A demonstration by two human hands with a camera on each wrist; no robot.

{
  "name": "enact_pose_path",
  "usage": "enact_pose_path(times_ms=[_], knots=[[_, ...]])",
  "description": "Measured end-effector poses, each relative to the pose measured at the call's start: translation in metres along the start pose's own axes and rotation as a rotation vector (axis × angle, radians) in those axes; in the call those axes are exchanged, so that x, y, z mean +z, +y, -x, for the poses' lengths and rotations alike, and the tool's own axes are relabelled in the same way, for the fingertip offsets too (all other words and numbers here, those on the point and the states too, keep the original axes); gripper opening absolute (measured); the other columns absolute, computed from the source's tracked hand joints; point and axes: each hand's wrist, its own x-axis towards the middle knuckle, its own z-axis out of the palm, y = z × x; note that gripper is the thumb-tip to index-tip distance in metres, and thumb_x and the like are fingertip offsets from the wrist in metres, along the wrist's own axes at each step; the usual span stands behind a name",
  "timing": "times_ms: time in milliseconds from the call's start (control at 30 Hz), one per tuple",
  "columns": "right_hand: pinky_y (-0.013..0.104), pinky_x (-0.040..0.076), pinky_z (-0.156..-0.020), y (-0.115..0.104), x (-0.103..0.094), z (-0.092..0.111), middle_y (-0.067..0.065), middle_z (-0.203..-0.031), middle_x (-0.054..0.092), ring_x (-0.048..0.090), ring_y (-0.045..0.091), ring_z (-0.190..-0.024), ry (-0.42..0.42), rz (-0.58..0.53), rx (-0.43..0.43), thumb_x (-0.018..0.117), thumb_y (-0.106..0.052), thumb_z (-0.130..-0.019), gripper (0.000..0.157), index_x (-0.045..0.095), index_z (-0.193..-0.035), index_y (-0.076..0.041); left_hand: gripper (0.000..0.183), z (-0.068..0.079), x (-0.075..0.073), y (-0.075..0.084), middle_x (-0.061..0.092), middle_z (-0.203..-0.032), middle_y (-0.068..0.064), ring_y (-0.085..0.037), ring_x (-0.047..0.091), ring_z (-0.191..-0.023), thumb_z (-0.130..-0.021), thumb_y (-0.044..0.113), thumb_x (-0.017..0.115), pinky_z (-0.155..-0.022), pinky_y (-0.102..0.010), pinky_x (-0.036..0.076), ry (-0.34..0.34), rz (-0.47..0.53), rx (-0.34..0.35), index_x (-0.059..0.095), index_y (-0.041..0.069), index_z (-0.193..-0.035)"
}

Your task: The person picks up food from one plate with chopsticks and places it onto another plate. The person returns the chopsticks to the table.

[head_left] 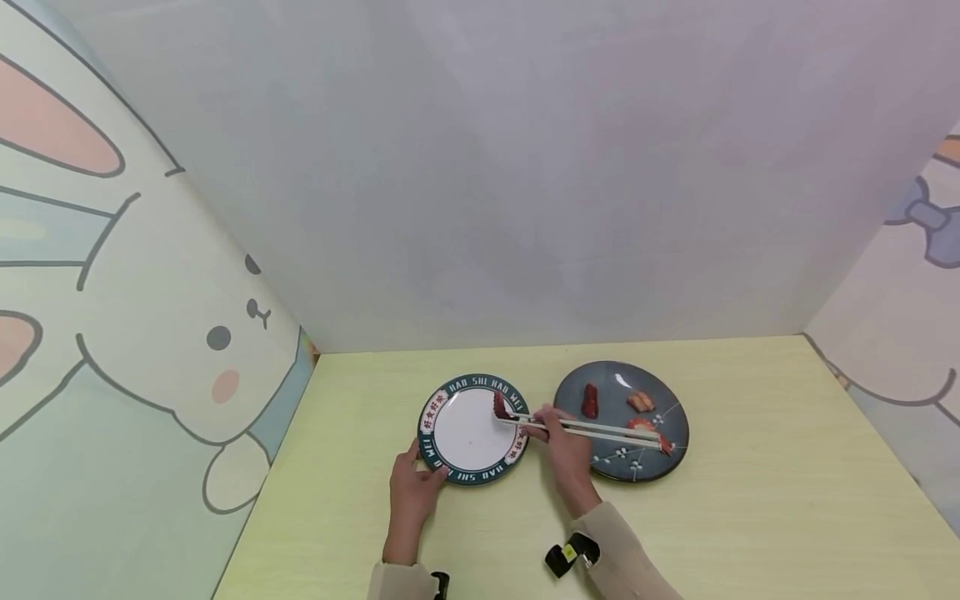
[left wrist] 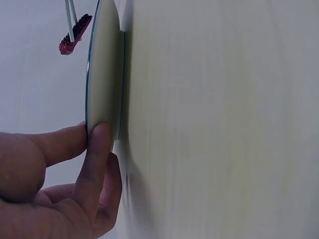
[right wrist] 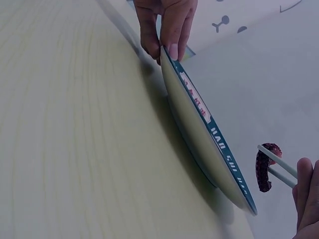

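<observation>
My left hand [head_left: 415,487] pinches the near-left rim of a white plate [head_left: 468,442] with a green lettered border. In the left wrist view the thumb lies on the rim's upper side and fingers sit against the underside. My right hand [head_left: 570,457] holds a pair of pale chopsticks [head_left: 600,428], which slant over the right side of that plate. Between their tips a dark red, curved, bumpy piece of food [right wrist: 262,168], like an octopus tentacle, is held above the plate's surface.
Right of the white plate lies a dark grey plate [head_left: 663,392] with a white blossom pattern. On it are a dark red piece [head_left: 590,402], an orange-pink piece [head_left: 640,402] and a red-and-white piece [head_left: 642,426]. Walls stand behind and beside the pale wooden table [head_left: 757,467].
</observation>
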Motion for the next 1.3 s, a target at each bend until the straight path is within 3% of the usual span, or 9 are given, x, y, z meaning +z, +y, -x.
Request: enact_pose_path(times_ms=[367, 867, 1300], knots=[[0.021, 0.058, -0.084, -0.003, -0.008, 0.004, 0.025, -0.105, 0.076, 0.077, 0.01, -0.07, 0.012, -0.023, 0.014, 0.058, -0.014, -0.109, 0.037, 0.065, -0.114, 0.022, 0.077, 0.0, -0.001, 0.0, 0.055, -0.134, -0.031, -0.03, 0.069, -0.093, -0.089, -0.003, 0.079, -0.073, -0.036, 0.056, -0.003, 0.008, 0.011, 0.039, -0.017, -0.153], [0.028, 0.062, -0.08, -0.012, -0.013, 0.007, 0.018, -0.095, 0.074, 0.077, 0.012, -0.068, 0.023, -0.103, 0.001, 0.057, -0.009, -0.109, 0.034, 0.063, -0.112, 0.024, 0.077, 0.0, -0.001, -0.001, 0.055, -0.134, -0.03, -0.029, 0.069, -0.093, -0.089, -0.003, 0.079, -0.072, -0.036, 0.056, -0.01, 0.02, 0.0, 0.038, -0.017, -0.153], [0.024, 0.06, -0.081, -0.02, -0.026, 0.009, 0.015, -0.096, 0.076, 0.076, 0.01, -0.071, 0.037, -0.069, -0.034, 0.055, -0.012, -0.111, 0.036, 0.063, -0.113, 0.023, 0.076, 0.0, 0.002, -0.003, 0.054, -0.133, -0.029, -0.03, 0.07, -0.093, -0.09, -0.004, 0.077, -0.069, -0.03, 0.055, -0.004, 0.032, 0.006, 0.038, -0.017, -0.154]])
